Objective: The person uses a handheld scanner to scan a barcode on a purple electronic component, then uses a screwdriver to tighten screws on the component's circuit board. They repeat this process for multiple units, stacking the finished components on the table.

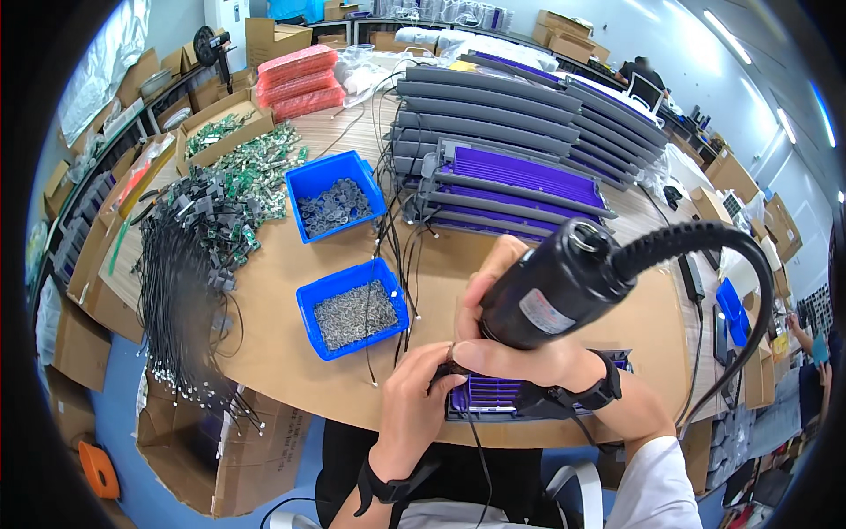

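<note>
A black electric screwdriver [536, 284] with a thick ribbed cable stands tilted in my right hand [529, 360], whose fingers wrap round its body. Under it, at the near edge of the table, lies a purple and grey slatted panel [490, 393]. My left hand [412, 390] is at the panel's left end, thumb and fingers closed together right beside the right hand. A small dark piece shows at those fingertips, too covered to name. The screwdriver's tip is hidden behind my hands. A thin black cable [477, 445] hangs from the panel over the table edge.
Left of my hands are a blue bin of small screws [306, 307] and another blue bin of grey parts [293, 196]. Black cables [172, 291] and green circuit boards [264, 159] are heaped further left. Stacked grey and purple panels [493, 119] stand at the back.
</note>
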Available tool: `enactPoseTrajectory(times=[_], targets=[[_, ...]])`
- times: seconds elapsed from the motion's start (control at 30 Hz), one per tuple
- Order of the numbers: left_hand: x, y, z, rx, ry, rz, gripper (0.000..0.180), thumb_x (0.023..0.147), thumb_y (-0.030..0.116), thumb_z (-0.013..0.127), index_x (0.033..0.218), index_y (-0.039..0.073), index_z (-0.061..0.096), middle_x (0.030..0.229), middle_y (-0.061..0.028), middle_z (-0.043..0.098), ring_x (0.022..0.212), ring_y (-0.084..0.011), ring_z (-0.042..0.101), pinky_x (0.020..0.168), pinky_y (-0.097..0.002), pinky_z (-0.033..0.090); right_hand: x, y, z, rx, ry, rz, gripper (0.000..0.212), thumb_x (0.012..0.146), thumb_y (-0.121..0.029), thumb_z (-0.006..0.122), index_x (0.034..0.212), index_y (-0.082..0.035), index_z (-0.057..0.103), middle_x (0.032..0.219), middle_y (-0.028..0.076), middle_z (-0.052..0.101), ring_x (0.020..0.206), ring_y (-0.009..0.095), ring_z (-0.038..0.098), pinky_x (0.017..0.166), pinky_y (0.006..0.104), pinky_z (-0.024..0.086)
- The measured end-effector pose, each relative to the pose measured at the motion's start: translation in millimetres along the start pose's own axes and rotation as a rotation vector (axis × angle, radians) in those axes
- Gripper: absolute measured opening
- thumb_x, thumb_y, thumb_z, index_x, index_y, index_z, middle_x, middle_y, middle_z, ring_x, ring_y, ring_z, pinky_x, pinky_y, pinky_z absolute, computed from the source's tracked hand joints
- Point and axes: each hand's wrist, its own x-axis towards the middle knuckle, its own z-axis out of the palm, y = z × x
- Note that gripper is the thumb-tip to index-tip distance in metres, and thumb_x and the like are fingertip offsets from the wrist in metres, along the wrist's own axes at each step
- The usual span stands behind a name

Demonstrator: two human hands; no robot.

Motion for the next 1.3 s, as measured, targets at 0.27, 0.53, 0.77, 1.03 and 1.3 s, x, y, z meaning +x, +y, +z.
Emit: enactPoseTrajectory(times=[0.27,0.53,0.77,1.03,1.3], targets=[[-3.6,-2.2,-0.9,-0.035,-0.011,-0.029,0.036,0.071,-0.002,0.077,0.105,0.0,0.065,0.102,-0.0155,0.068,0.096,-0.0351,0.064,0.081,-0.0396,0.052,9.9,2.3,3.6,-0.03,-0.035,0.03,0.036,0.069,-0.009,0.084,0.095,0.0,0.061,0.076,0.002,0.063,0.07,0.009,0.06,0.067,0.0268,0.05],[-2.3,-18.2,-2.7,-0.013,-0.06,0.011,0.034,0.072,-0.011,0.072,0.104,-0.004,0.062,0.099,-0.0115,0.064,0.092,-0.0248,0.063,0.079,-0.0332,0.051,12.3,2.8,1.7,-0.15,0.04,-0.077,0.041,0.07,-0.018,0.087,0.1,-0.001,0.063,0.086,0.003,0.064,0.079,0.008,0.059,0.069,0.0268,0.051],[2.7,-3.2,12.9,0.009,-0.079,0.101,0.028,0.085,-0.006,0.068,0.113,-0.004,0.066,0.1,-0.0112,0.069,0.09,-0.0202,0.065,0.083,-0.0315,0.053,9.1,-8.9,-8.2,0.156,0.145,-0.388,0.068,0.068,0.0,0.074,0.127,0.0,0.042,0.087,0.006,0.057,0.069,0.012,0.058,0.062,0.0268,0.05],[-2.8,-5.4,0.4,0.02,-0.041,0.044,0.024,0.085,0.001,0.072,0.108,-0.006,0.066,0.095,-0.014,0.07,0.085,-0.0218,0.065,0.079,-0.0327,0.053,-69.0,-73.3,-48.5,0.296,0.332,-0.373,0.067,0.071,0.002,0.068,0.13,-0.002,0.037,0.064,0.006,0.054,0.044,0.014,0.055,0.04,0.0273,0.045],[-2.2,-6.1,3.0,0.113,-0.045,0.205,0.027,0.085,0.005,0.073,0.11,-0.005,0.068,0.098,-0.0168,0.071,0.086,-0.0255,0.068,0.08,-0.0341,0.054,-168.5,-97.9,-109.8,0.083,0.673,-0.17,0.049,0.081,-0.003,0.072,0.117,-0.005,0.039,0.059,0.006,0.053,0.045,0.015,0.054,0.039,0.0283,0.044]])
